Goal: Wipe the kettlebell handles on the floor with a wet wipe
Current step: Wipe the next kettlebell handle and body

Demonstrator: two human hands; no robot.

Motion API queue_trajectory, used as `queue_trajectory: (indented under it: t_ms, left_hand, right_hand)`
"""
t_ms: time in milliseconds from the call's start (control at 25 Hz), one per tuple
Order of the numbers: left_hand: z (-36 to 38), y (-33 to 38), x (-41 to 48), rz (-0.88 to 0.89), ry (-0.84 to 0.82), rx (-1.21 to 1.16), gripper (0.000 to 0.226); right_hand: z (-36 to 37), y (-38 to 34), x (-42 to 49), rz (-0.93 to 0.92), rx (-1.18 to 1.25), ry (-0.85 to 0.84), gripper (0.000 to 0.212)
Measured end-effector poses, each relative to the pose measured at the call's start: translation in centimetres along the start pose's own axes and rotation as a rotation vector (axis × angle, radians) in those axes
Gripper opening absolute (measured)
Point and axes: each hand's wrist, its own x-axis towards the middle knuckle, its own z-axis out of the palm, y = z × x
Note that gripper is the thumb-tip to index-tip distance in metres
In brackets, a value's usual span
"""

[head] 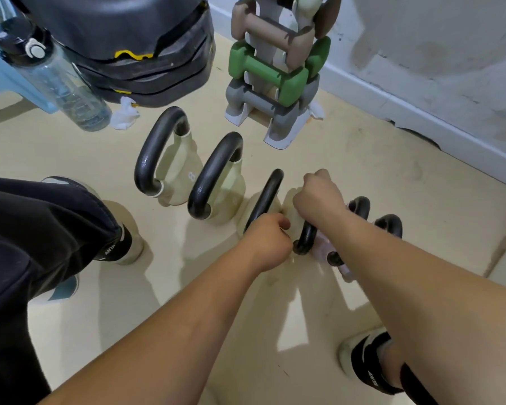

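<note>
Several kettlebells stand in a row on the cream floor, their black handles pointing up. The first kettlebell and the second kettlebell stand untouched at the left. My left hand grips the near end of the third kettlebell's handle. My right hand is curled over the top of the fourth handle, which belongs to a pink kettlebell. Two more black handles show behind my right forearm. No wipe shows in either fist. A crumpled white wipe lies by the bottle.
A rack of dumbbells stands behind the row, with another crumpled wipe at its foot. A clear water bottle and stacked black equipment sit at the back left. My left knee and right foot flank the kettlebells. A wall baseboard runs along the right.
</note>
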Motion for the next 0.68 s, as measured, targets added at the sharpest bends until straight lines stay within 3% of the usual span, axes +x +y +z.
queue_trajectory:
  t_ms: [160, 280, 440, 560, 680]
  left_hand:
    - [0.1, 0.0, -1.3, 0.034, -0.028, 0.059, 0.021]
    - [-0.3, -0.2, -2.7, 0.022, -0.104, 0.217, 0.022]
    - [-0.2, -0.2, -3.1, 0.017, -0.093, 0.194, 0.029]
    - [0.3, 0.9, -2.4, 0.063, 0.021, -0.06, 0.027]
    - [0.3, 2.1, -1.5, 0.075, 0.099, -0.206, 0.029]
  right_hand:
    - [4.0, 1.4, -5.3, -0.171, -0.045, 0.17, 0.066]
    - [6.1, 2.9, -9.6, -0.295, -0.151, 0.167, 0.07]
    - [7.7, 3.8, -11.9, -0.321, 0.108, 0.13, 0.092]
    - [5.2, 1.7, -8.6, -0.124, 0.428, 0.131, 0.077]
    - [1.2, 0.1, -4.6, 0.21, 0.661, 0.137, 0.04]
